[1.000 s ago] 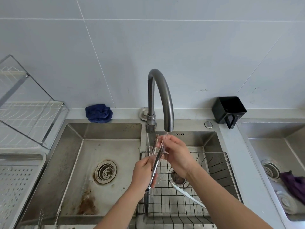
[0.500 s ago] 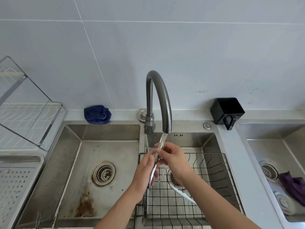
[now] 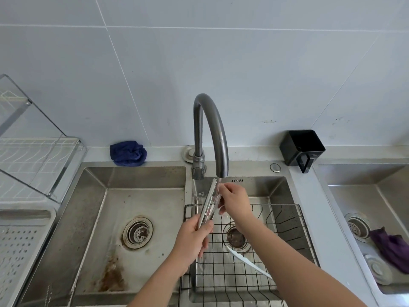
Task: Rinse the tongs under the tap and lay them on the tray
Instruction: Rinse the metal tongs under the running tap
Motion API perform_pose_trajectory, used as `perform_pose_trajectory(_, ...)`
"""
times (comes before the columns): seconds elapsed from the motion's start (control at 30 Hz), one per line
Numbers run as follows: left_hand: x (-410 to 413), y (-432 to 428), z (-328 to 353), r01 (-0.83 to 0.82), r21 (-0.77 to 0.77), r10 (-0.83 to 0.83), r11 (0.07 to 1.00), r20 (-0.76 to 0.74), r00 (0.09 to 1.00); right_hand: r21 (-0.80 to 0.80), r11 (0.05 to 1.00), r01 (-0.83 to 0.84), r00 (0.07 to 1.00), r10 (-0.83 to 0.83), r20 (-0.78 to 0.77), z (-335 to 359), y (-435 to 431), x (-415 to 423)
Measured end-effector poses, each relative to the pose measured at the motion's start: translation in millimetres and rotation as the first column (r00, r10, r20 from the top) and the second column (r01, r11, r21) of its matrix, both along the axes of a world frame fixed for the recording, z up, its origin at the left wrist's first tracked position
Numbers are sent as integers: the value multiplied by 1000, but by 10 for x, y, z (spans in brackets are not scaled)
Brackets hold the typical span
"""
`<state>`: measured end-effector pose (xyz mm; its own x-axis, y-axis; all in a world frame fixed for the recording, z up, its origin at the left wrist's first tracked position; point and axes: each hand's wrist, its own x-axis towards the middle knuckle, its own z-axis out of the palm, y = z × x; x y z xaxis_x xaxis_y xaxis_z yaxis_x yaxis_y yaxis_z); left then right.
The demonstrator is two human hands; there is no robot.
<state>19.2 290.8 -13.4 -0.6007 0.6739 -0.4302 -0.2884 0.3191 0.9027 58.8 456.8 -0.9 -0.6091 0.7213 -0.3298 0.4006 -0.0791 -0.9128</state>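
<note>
Hands: two, bare, both on the one pair of scalloped steel tongs [image 3: 207, 203]. Left hand [image 3: 191, 239] grips the handle end, fingers wrapped round it. Right hand [image 3: 235, 201] pinches the upper arms just below the spout. The steel tongs are tilted, tips up, and touch the thin water stream [image 3: 218, 185] from the single dark curved metal tap [image 3: 212, 129], over the left edge of the middle basin [image 3: 261, 187].

Basins: three. Stained left steel basin [image 3: 93, 218] has one drain and the widest open room. The middle basin holds one black wire rack [image 3: 287, 229]. One white plastic utensil [image 3: 245, 260] lies on it, its near end hidden under the right forearm [image 3: 298, 269]. Separate right basin [image 3: 389, 191], cut off by the frame edge, holds one purple cloth [image 3: 391, 247].

Counter [image 3: 243, 151], back ledge: one crumpled blue cloth [image 3: 128, 153], one black square holder [image 3: 302, 147].

Far left: one grey perforated tray [image 3: 20, 251], cut by the frame, well apart from the tongs. One clear-framed wire dish rack [image 3: 37, 156] sits above it.

Handle end of the tongs is hidden inside the left fist.
</note>
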Motion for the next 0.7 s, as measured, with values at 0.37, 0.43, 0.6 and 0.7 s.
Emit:
perform_pose_trajectory(0.37,-25,-110,62,-60,-48,50,997,-182,982,-131,990,55,997,-61,-44,-65,-213,-160)
perform_pose_trajectory(0.43,-40,-121,68,-69,-49,58,996,-192,980,-185,982,34,996,-48,-74,-73,-282,-153)
perform_pose_trajectory(0.6,-92,-154,83,-92,-46,82,995,-188,979,-286,955,-74,995,50,-89,-69,-339,-125)
perform_pose_trajectory(0.7,-84,-152,95,-73,-49,62,996,-191,980,-245,967,66,991,-92,-96,-8,-200,-160)
